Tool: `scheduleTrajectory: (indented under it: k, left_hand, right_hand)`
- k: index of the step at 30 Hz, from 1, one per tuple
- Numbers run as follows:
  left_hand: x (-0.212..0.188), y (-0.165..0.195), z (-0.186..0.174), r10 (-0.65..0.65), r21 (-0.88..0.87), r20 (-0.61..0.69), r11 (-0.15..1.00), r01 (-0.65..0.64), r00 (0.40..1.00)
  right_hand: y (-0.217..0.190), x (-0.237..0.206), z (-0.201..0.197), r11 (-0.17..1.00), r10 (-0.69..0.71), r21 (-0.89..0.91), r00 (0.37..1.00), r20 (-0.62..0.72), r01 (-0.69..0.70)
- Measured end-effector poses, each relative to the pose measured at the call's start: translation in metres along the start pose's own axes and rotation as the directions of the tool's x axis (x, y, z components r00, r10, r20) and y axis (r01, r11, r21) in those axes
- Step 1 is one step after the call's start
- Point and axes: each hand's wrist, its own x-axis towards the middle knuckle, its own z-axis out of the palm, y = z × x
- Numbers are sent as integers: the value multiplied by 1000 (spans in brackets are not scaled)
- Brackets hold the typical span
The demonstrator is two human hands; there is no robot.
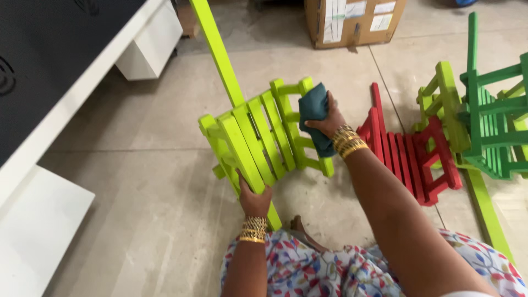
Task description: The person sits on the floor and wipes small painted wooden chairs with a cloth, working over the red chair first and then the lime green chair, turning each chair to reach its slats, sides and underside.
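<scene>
A lime-green slatted wooden chair (pixel 258 137) lies tipped on the tiled floor in front of me. My left hand (pixel 254 199) grips its near slat at the lower edge. My right hand (pixel 329 118) presses a folded dark teal cloth (pixel 314 113) against the chair's far right side. Gold bangles circle both wrists.
A red slatted chair (pixel 410 157) lies to the right, with darker green chairs (pixel 489 121) beyond it. A cardboard box (pixel 352 22) stands at the back. A white-edged dark table (pixel 82 82) fills the left. A lime-green plank (pixel 217 49) leans up behind the chair.
</scene>
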Motion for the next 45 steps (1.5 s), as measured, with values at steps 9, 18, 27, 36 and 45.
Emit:
scheduleTrajectory:
  k: [9,18,27,36,45]
  left_hand:
    - [2,-3,-7,165,118,-99,981,-153,981]
    - [1,-29,-8,-168,-81,99,981,177,981]
    - [-21,-10,10,61,-57,-10,996,-61,998]
    - [-7,-15,11,133,-75,-63,988,-138,989]
    - [-15,-15,14,27,-219,-81,975,-44,996]
  right_hand:
    - [9,-19,26,910,344,-191,928,-144,-367]
    - [30,-128,27,977,150,-54,843,-516,-207]
    - [42,-165,-12,993,112,21,872,-477,-117]
    - [65,-234,4,729,620,-330,783,-54,-600]
    - [49,-197,-32,940,-10,-280,805,-593,-195]
